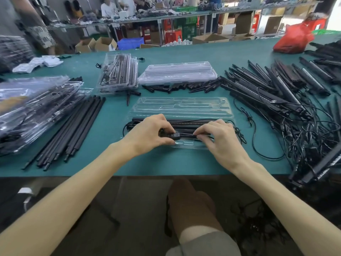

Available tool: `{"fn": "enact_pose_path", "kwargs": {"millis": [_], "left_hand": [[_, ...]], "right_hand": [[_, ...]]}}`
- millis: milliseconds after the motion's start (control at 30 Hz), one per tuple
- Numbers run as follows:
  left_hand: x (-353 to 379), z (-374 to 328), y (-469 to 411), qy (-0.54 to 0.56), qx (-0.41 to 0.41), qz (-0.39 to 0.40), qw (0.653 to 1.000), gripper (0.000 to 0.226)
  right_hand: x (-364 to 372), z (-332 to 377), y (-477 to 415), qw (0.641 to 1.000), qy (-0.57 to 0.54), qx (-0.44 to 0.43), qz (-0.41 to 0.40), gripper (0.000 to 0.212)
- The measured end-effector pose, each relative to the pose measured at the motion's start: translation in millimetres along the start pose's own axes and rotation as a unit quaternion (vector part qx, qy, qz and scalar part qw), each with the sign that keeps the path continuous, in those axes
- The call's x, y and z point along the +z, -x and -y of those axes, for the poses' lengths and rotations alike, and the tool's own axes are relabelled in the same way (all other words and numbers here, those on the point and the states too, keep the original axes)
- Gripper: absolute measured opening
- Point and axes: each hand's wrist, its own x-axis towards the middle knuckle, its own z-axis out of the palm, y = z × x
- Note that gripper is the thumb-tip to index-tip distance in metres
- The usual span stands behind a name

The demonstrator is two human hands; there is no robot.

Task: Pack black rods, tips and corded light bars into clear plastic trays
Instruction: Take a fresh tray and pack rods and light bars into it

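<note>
Both forearms [73,191] bare; grey fabric [206,242], probably shorts, covers the thigh.

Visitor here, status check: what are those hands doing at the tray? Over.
Left hand pinching black plug over clear tray. Right hand pinching its cord alongside. Black bars already seated in tray. Bundled cord hangs off right end, nothing blocking.

head view looks down, close over table [114,163].
</note>
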Motion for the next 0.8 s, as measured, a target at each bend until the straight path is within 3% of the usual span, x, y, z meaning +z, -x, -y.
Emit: {"fn": "enact_pose_path", "kwargs": {"millis": [100,300,800], "left_hand": [[-6,14,5,-0.069,0.016,-0.001,0.997,0.026],[-26,50,20,-0.129,0.012,-0.09,0.988,0.031],[-45,106,44,-0.228,-0.191,-0.159,0.941,0.039]], "right_hand": [[4,-4,-1,1.0,-0.012,0.025,-0.014,0.009],[9,-8,7,0.999,0.005,0.037,-0.012,0.009],[6,-5,7,0.999,-0.003,0.051,0.017,0.019]]}}
